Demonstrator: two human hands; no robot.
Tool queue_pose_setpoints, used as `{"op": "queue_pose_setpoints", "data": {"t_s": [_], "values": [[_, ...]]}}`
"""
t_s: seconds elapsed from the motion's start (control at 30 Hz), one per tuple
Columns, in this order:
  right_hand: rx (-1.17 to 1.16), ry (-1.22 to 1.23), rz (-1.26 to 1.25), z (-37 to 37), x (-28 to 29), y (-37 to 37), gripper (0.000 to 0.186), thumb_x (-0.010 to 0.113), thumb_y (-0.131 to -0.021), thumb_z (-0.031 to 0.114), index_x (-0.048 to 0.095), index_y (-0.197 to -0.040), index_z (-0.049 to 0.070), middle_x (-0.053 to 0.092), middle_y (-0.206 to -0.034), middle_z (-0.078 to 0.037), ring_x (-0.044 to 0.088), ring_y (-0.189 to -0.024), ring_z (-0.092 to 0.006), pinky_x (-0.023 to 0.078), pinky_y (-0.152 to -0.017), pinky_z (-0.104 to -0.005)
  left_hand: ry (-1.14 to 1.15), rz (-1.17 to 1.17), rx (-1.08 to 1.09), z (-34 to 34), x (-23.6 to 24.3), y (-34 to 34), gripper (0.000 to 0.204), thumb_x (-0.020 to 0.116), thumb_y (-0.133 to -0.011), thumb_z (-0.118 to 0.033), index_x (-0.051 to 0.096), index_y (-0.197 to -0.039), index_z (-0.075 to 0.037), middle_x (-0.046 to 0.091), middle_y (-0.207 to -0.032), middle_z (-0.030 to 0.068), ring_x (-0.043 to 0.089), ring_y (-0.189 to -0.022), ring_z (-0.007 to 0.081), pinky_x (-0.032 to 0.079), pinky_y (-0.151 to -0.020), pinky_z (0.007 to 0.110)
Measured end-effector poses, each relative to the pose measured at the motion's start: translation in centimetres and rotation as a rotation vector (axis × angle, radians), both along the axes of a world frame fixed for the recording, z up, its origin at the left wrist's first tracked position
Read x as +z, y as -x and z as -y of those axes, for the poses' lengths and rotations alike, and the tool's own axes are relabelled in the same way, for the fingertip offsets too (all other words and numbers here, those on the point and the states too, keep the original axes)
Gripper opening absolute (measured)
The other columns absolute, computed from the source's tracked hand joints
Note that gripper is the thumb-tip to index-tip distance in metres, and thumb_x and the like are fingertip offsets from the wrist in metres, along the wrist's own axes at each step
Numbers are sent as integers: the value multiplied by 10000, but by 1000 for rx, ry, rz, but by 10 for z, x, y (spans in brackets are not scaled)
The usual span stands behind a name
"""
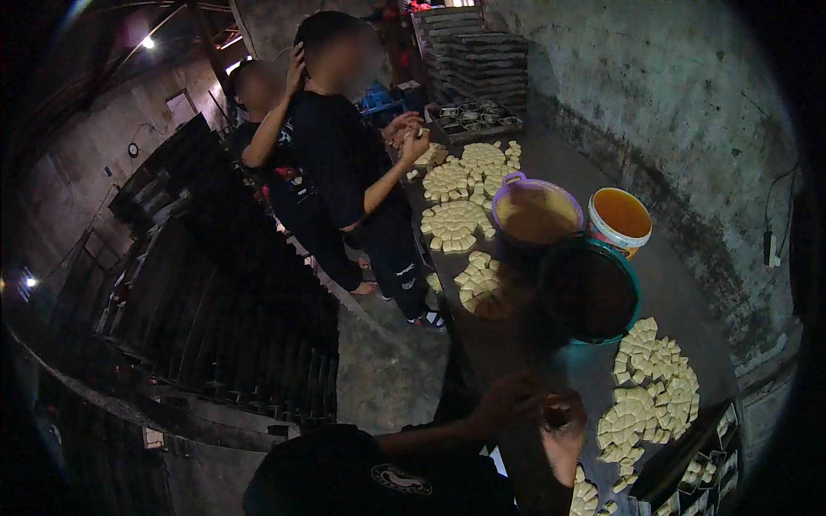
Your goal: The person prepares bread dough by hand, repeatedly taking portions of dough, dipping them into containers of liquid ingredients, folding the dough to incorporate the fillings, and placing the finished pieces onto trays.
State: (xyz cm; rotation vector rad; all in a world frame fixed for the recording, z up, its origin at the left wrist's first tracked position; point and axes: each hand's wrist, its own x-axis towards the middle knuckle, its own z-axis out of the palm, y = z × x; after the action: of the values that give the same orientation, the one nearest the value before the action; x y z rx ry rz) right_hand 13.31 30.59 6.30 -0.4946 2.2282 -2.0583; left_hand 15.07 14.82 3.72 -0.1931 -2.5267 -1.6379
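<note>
Over the dark table point(508, 348), both my hands are close together in dim light. My left hand point(514, 402) reaches in from the left with its fingers drawn together, deep in shadow. Beside it, my right hand point(564, 423) has its fingers curled in. Whatever either hand holds is too dark to make out. Pale dough cut into small chunks point(632, 417) lies just right of my right hand, in rounds that partly break apart. More dough pieces point(584, 497) lie by my right forearm. Ahead of my hands stands a dark-filled teal basin point(637, 297).
Past it are a purple basin point(516, 179) with brownish contents and an orange bucket point(621, 215). Further cut dough point(456, 224) lines the table's left side. A mold tray point(705, 473) holds dough at lower right. Two people point(331, 155) stand far left; trays point(482, 69) are stacked behind.
</note>
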Motion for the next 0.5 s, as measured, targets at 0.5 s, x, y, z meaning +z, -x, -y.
{"op": "queue_pose_setpoints", "data": {"t_s": [0.5], "values": [[-91, -313, -47, 11, -56, 4, 267, 625, -836, 53, 591, -1096, 1, 592, -1183, -176, 590, -1041, -258, 467, -896, -361, 146, -221, 261, 55, -99, 40, 303, 479, -990, -204, 582, -1203, -16, 617, -1160, 149, 591, -1076, 219, 459, -930, 349]]}}
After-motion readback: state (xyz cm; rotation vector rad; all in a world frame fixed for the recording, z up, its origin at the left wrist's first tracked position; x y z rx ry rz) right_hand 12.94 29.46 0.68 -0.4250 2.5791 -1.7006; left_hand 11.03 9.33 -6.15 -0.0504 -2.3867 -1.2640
